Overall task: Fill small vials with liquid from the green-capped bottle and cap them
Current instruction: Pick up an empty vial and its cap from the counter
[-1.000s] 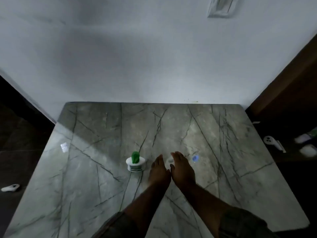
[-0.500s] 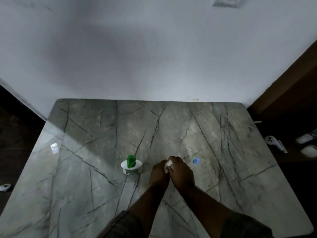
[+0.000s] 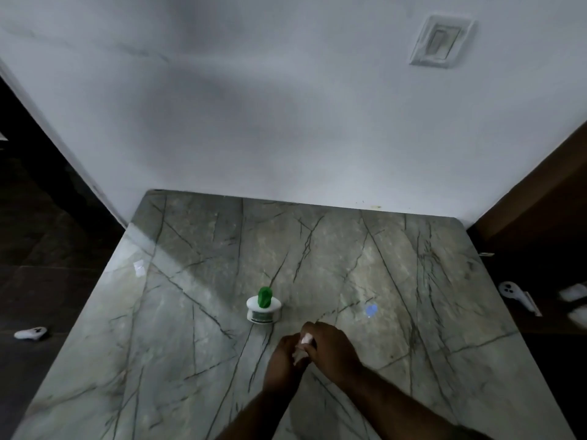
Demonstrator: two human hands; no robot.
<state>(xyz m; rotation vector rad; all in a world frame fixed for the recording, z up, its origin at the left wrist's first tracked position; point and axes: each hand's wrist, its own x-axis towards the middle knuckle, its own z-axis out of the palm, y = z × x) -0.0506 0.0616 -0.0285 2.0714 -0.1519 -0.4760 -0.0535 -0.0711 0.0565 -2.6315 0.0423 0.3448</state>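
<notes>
Where the two hands meet above the near middle of the marble table point(image 3: 190, 344), the head view shows a small vial point(image 3: 306, 338) lodged between their fingers. Only a pale end and a sliver of its body are visible.

Left hand point(image 3: 284, 363): fingers point(image 3: 289, 341) curled inward, wrapped about the lower part of the small vial; knuckles touch those of the other hand.

Right hand point(image 3: 335, 347): fingers point(image 3: 317, 331) bent over and clenched on the vial's upper end, which peeps out white just under the fingertips. Whether that end is a cap cannot be told.

Green-capped bottle point(image 3: 263, 308): upright on the table, beyond the left fingers and a little to their left, near but apart from them; white body, green top.

Small blue object point(image 3: 371, 310): on the table beyond the right fingers and off to their right, apart from both hands; too blurred to identify.

White wall point(image 3: 286, 122): behind the table, with a switch plate point(image 3: 440, 42) high on the right.

Two white controllers: one on the dark floor far left point(image 3: 30, 332), one far right point(image 3: 514, 292), both well away from the fingers.
</notes>
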